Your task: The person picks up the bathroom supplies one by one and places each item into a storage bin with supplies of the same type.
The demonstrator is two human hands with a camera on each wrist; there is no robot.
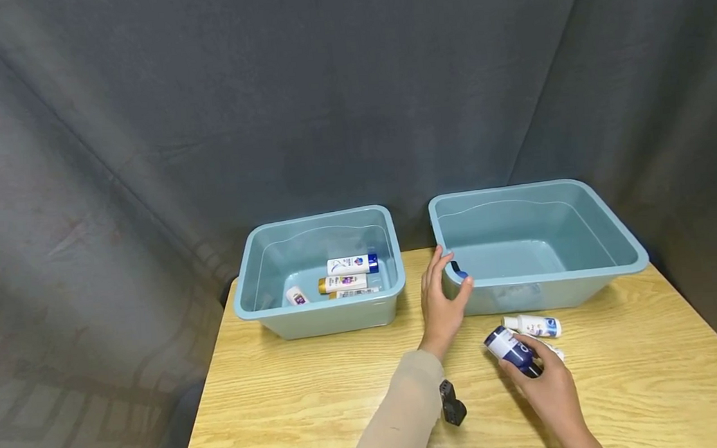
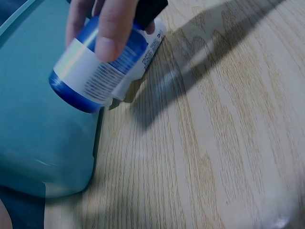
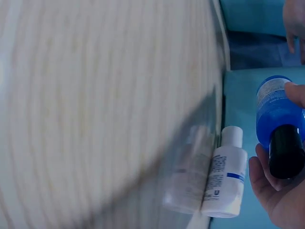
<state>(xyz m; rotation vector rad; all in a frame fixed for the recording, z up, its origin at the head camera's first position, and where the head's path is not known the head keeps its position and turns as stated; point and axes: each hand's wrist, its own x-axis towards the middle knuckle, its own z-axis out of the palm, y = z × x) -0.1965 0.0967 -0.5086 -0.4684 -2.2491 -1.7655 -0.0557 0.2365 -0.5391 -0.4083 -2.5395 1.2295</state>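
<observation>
My right hand [image 1: 547, 384] grips a dark blue bottle [image 1: 509, 349] with a white label and a black cap, held tilted over the table with the cap toward my palm. In the right wrist view the blue bottle [image 3: 274, 107] shows its black cap facing the camera. Just behind it lies a white bottle [image 1: 537, 326] with a blue label, and another white item peeks out beside my fingers. My left hand [image 1: 442, 308] is at the near left corner of the right bin [image 1: 562, 276], fingers extended. Between thumb and fingers a small black-and-blue thing [image 1: 459, 270] shows at that corner.
A second blue-green bin [image 1: 321, 317] stands to the left, holding a white bottle with a blue cap [image 1: 352, 265], a white bottle with a gold cap [image 1: 342, 283] and other bottles. A dark curtain [image 1: 349, 93] hangs behind the wooden table [image 1: 272, 410].
</observation>
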